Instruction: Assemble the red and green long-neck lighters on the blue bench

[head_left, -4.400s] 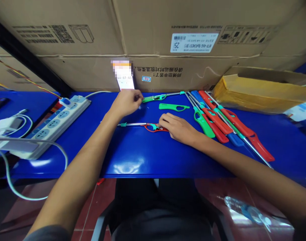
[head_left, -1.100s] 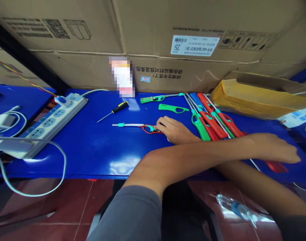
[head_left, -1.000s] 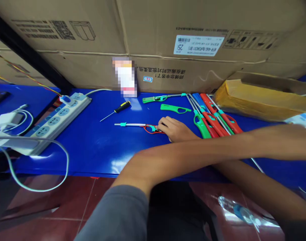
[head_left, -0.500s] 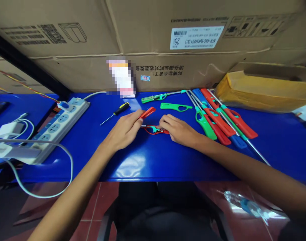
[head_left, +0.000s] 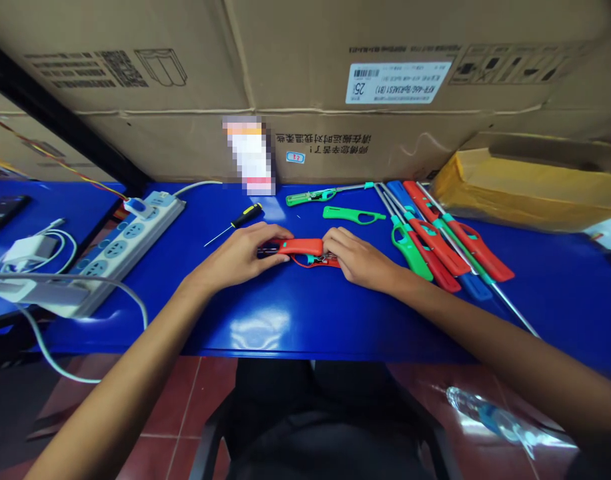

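My left hand (head_left: 250, 257) is closed on a red handle cover (head_left: 304, 247), one half of a long-necked lighter's shell. It lies over the opened red lighter (head_left: 313, 261), whose metal and teal inner parts show below the cover. Fingers of my right hand (head_left: 356, 257) are bent around the handle end of that opened lighter and hide part of it. Behind them rest a second opened lighter in green (head_left: 305, 198) and a loose green handle cover (head_left: 353, 215). A black and yellow screwdriver (head_left: 246, 215) lies beyond my left hand.
To the right lies a pile of red, green and blue lighters (head_left: 438, 243), near an open yellow-brown box (head_left: 520, 187). A power strip (head_left: 118, 248) with white cables stands left. A phone with a blurred screen (head_left: 253, 157) leans on the large carton (head_left: 305, 80) behind.
My left hand has brought the red cover down from a tilted position and laid it level over the opened lighter. My right hand stays at the lighter's handle end.
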{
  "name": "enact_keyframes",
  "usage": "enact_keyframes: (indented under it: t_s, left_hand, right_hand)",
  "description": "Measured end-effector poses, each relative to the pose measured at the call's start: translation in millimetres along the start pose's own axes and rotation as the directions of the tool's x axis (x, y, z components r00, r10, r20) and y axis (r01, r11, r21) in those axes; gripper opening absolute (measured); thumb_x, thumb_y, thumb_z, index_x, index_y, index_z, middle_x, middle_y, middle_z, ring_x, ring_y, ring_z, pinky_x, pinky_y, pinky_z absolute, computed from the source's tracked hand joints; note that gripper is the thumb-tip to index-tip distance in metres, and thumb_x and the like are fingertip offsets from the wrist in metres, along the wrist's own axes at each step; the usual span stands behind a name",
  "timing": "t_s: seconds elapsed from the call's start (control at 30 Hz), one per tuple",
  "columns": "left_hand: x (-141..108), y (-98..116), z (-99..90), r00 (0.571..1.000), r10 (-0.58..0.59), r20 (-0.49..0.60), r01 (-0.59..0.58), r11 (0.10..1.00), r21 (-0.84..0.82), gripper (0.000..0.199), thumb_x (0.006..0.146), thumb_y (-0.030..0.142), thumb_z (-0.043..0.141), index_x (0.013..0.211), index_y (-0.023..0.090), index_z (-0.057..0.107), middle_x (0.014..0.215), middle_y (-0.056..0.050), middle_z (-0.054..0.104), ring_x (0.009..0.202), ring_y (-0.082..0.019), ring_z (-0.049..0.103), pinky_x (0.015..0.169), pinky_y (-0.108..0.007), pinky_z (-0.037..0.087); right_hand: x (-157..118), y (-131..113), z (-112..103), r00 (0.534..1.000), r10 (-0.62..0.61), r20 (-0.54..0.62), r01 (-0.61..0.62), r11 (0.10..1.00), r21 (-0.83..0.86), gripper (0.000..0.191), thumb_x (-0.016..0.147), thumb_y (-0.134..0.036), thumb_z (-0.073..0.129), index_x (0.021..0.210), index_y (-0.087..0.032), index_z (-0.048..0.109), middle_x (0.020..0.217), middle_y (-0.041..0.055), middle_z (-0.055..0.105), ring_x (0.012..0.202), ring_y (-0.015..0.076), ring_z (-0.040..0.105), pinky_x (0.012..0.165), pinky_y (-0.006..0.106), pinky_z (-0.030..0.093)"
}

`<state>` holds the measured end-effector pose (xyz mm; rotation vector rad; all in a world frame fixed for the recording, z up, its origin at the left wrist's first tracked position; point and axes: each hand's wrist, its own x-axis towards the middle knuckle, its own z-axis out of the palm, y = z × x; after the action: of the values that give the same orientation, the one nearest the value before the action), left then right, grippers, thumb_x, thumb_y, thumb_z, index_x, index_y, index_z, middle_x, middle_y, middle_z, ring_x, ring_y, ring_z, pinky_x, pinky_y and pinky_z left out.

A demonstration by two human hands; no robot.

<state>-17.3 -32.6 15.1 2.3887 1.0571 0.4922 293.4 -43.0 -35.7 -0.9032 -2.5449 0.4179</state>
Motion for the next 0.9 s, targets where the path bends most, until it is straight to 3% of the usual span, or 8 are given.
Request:
enact_keyframes:
  t_s: [0.3, 0.6, 0.9]
  left_hand:
    - [-6.8, -7.2, 0.4, 0.999, -0.036, -0.037, 0.035, 0.999, -0.036, 0.040, 0.102, 0.051, 0.079, 0.130, 0.023, 0.081, 0.128, -0.007, 0.085, 0.115, -0.026, 0.078, 0.107, -0.041, 0.061]
    - [2.3, 0.0, 26.7, 0.993, 0.091, -0.079, -0.093, 0.995, -0.021, 0.033, 0.105, 0.040, 0.082, 0.133, 0.023, 0.080, 0.122, -0.007, 0.085, 0.108, -0.025, 0.076, 0.101, -0.041, 0.062]
    - [7.9, 10.5, 43.2, 0.990, 0.043, -0.133, -0.046, 0.999, -0.023, 0.032, 0.100, 0.027, 0.088, 0.131, 0.023, 0.082, 0.118, -0.005, 0.086, 0.108, -0.025, 0.076, 0.102, -0.041, 0.061]
  right_hand:
    - [2.0, 2.5, -1.4, 0.999, 0.033, -0.008, -0.032, 0.991, 0.130, 0.038, 0.102, 0.001, 0.043, 0.122, -0.021, 0.065, 0.125, 0.0129, 0.068, 0.121, 0.0282, 0.063, 0.107, 0.047, 0.056]
    - [2.7, -0.2, -5.1, 0.999, 0.046, 0.019, -0.048, 0.989, 0.136, 0.039, 0.101, 0.001, 0.043, 0.124, -0.024, 0.061, 0.123, 0.0116, 0.067, 0.119, 0.0285, 0.065, 0.108, 0.047, 0.056]
    - [-0.4, 7.2, -0.6, 0.999, 0.043, 0.013, -0.045, 0.984, 0.175, 0.056, 0.089, 0.005, 0.045, 0.134, -0.026, 0.057, 0.135, 0.0132, 0.064, 0.133, 0.0308, 0.061, 0.115, 0.055, 0.055]
